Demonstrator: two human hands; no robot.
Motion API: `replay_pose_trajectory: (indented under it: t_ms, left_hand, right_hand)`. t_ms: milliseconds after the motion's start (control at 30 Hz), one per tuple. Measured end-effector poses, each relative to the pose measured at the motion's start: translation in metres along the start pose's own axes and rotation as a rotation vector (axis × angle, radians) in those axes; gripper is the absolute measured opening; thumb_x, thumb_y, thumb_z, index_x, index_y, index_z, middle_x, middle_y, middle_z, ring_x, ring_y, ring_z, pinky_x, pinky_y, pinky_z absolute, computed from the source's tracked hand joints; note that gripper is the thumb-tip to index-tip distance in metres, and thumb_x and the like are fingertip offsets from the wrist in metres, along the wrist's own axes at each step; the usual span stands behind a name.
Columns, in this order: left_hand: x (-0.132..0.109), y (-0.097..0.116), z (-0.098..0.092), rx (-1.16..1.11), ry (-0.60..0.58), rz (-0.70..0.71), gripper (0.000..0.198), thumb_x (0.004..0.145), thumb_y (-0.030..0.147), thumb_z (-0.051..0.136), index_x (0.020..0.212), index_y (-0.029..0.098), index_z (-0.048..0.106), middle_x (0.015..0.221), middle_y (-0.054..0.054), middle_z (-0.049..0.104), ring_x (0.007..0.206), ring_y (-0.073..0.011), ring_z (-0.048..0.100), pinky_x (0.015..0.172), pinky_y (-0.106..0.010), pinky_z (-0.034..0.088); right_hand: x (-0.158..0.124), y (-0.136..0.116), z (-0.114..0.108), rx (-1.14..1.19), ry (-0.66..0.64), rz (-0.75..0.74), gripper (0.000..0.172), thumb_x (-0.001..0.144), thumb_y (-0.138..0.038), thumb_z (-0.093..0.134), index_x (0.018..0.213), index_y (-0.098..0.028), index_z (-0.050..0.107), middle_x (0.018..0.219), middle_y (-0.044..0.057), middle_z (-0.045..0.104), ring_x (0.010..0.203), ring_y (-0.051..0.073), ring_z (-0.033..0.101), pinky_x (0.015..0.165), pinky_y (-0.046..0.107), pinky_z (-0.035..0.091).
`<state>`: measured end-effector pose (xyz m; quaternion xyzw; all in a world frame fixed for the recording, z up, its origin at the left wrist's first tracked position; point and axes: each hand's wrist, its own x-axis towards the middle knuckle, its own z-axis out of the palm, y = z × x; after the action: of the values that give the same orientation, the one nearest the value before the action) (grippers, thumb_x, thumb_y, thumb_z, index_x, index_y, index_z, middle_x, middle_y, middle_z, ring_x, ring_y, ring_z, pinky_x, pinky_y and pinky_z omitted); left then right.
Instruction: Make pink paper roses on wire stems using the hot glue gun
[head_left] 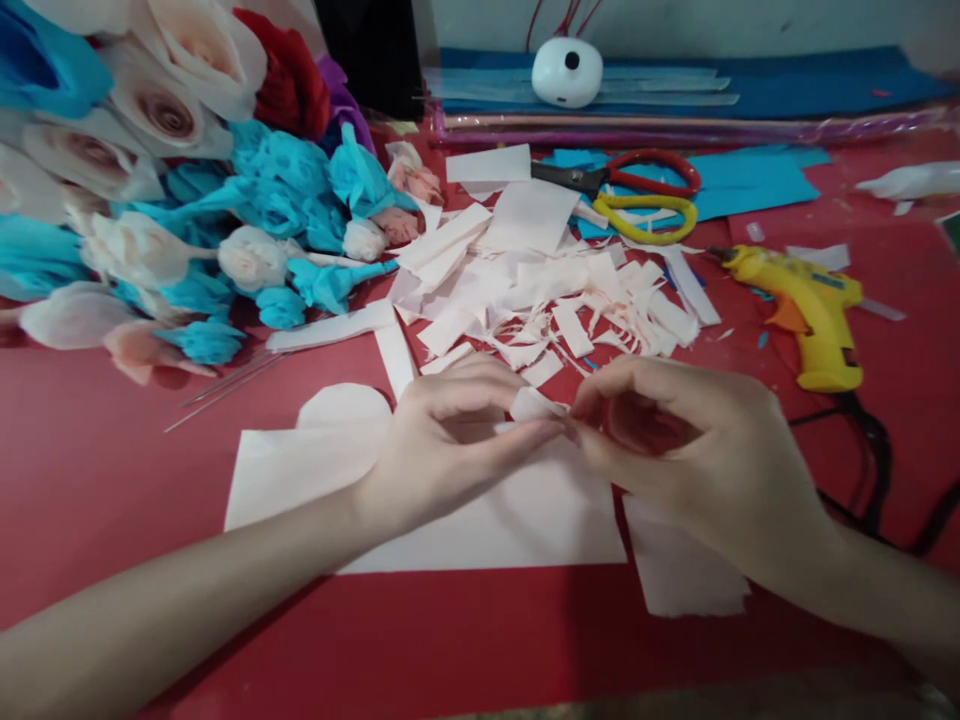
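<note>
Between both hands is a small rolled piece of pale crepe paper [534, 404]. My left hand [457, 430] pinches it between thumb and fingers. At its right end, the thumb and forefinger of my right hand [675, 440] are pressed together on the twisted tip. Under my hands lies a large pale paper sheet [465, 540], with a rounded paper piece [341, 405] at its upper left edge. A smaller paper piece [686, 565] rests below my right hand. Just beyond my fingers spreads a pile of pale paper scraps [517, 270].
Paper flowers [285, 190] in blue, white, peach and red crowd the left back. Scissors [600, 180] with red and yellow handles lie on blue paper [757, 185]. A yellow glue gun [814, 310] is at right, its black cable trailing. Thin wires [225, 390] lie left; a white device [567, 72] stands behind.
</note>
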<state>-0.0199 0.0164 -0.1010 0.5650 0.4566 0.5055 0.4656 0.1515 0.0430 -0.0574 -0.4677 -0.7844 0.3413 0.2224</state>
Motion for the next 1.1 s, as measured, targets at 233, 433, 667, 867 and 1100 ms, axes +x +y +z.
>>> replay_pose_trajectory:
  t_ms: [233,433,667,867,1100]
  left_hand:
    - [0.0,0.0,0.0,-0.002,0.031,0.02,0.007,0.071,0.012,0.069,0.068,0.019,0.071,0.068,-0.002,0.068,0.066,-0.0113,0.06,0.062,-0.023,0.049]
    - [0.0,0.001,0.0,-0.037,0.055,0.002,0.009,0.075,0.017,0.067,0.067,0.02,0.071,0.068,-0.002,0.066,0.067,-0.0117,0.059,0.061,-0.024,0.049]
    - [-0.001,0.001,-0.001,-0.07,0.022,0.016,0.011,0.076,0.015,0.066,0.074,0.024,0.073,0.073,0.0,0.069,0.07,-0.0117,0.06,0.066,-0.024,0.05]
    - [0.0,0.0,-0.001,-0.074,0.022,0.007,0.012,0.075,0.014,0.067,0.075,0.024,0.073,0.074,0.0,0.068,0.071,-0.0107,0.06,0.066,-0.022,0.05]
    - [-0.001,0.0,-0.002,-0.095,0.009,0.015,0.015,0.075,0.013,0.067,0.078,0.026,0.073,0.077,0.0,0.07,0.073,-0.0112,0.062,0.069,-0.023,0.052]
  right_hand:
    - [-0.001,-0.001,0.005,-0.083,0.094,-0.084,0.008,0.069,-0.015,0.065,0.07,-0.017,0.057,0.064,-0.005,0.058,0.044,0.003,0.041,0.045,0.017,0.035]
    - [0.002,-0.001,-0.005,-0.024,-0.016,-0.061,0.013,0.071,-0.025,0.067,0.081,-0.02,0.062,0.062,-0.006,0.056,0.042,0.004,0.038,0.039,0.018,0.032]
    - [0.004,-0.001,-0.004,0.083,-0.094,-0.04,0.008,0.076,-0.013,0.059,0.075,-0.018,0.065,0.065,-0.005,0.064,0.054,0.006,0.054,0.048,0.015,0.039]
    - [0.002,-0.001,-0.003,0.096,-0.064,-0.033,0.007,0.075,-0.014,0.062,0.07,-0.019,0.065,0.064,-0.005,0.065,0.054,0.006,0.056,0.048,0.014,0.04]
    - [0.001,-0.001,-0.003,0.074,-0.04,-0.066,0.009,0.075,-0.012,0.062,0.069,-0.019,0.064,0.065,-0.005,0.065,0.055,0.007,0.058,0.047,0.016,0.043]
